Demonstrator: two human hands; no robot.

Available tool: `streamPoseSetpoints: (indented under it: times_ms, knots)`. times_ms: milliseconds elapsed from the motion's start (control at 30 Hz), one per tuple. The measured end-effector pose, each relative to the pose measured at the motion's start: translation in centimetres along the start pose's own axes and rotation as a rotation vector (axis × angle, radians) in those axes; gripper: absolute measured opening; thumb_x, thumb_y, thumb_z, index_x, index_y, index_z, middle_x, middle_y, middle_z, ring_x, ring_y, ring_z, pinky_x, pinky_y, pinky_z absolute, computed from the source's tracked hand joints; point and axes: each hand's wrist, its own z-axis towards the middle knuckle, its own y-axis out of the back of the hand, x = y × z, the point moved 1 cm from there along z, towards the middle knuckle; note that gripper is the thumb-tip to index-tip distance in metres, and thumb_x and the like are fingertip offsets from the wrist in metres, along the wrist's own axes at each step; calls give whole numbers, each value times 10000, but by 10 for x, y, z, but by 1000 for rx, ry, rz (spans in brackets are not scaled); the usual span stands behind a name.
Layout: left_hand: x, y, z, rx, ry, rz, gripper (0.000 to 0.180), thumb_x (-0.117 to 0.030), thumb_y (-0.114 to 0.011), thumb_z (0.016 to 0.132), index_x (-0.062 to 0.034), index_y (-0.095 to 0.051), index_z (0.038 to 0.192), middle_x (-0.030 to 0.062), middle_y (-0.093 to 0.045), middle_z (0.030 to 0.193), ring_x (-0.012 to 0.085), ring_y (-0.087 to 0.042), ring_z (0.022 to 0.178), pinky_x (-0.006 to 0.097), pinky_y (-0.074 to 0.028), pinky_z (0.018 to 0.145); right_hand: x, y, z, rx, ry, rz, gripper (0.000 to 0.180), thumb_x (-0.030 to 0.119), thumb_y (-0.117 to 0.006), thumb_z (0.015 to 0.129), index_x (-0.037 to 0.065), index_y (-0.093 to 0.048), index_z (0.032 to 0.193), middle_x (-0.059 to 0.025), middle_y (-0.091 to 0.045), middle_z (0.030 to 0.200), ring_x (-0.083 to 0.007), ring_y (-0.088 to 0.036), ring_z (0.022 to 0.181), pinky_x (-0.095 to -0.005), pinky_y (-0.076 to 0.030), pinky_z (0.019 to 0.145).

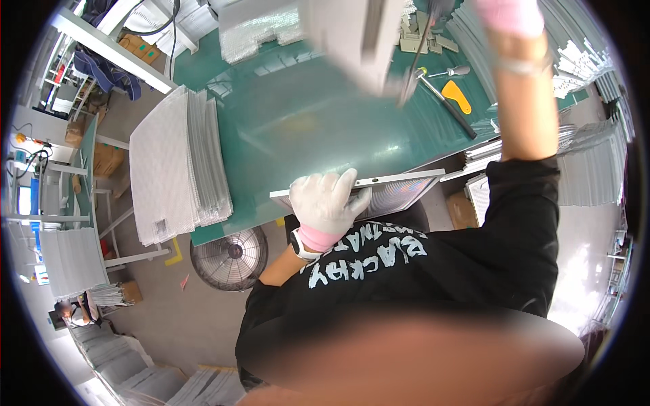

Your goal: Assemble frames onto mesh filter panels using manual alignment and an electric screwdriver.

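My left hand (325, 206), in a white glove with a pink cuff, closes over the upper edge of a thin panel (413, 191) with a pale metal frame and a grey, fine-ribbed face. The panel stands on edge between my body and the near edge of the green table (284, 128). My right hand (511, 15) is raised at the top right; only its pink glove part shows, and its fingers lie beyond the picture's edge. Left of it, a large white-grey object (349, 40) is blurred, with a dark rod-like thing (416, 57) beside it.
A hammer (447, 105), a screwdriver (450, 72) and a yellow scraper (457, 96) lie on the table's right side. Pale small parts (420, 37) sit behind them. A stack of white sheets (172, 162) stands at the left, above a floor fan (230, 257). More stacked panels (589, 159) are at right.
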Motion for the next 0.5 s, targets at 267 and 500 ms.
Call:
streamPoseSetpoints:
  times_ms: [267, 500]
  knots:
    - [-2, 1, 11, -13, 1, -96, 381, -228, -776, 657, -154, -733, 1029, -8, -681, 824, 180, -638, 723, 338, -450, 667, -99, 19, -48, 849, 98, 811, 240, 253, -623, 912, 40, -513, 927, -70, -528, 715, -163, -523, 514, -280, -449, 494]
    - [0, 1, 10, 50, 56, -159, 301, -220, -778, 655, -153, -757, 948, -20, -660, 754, 164, -624, 668, 322, -446, 604, -43, 5, -88, 301, -380, 460, 237, 216, -638, 898, 45, -498, 983, -78, -523, 717, -178, -527, 524, -309, -456, 493]
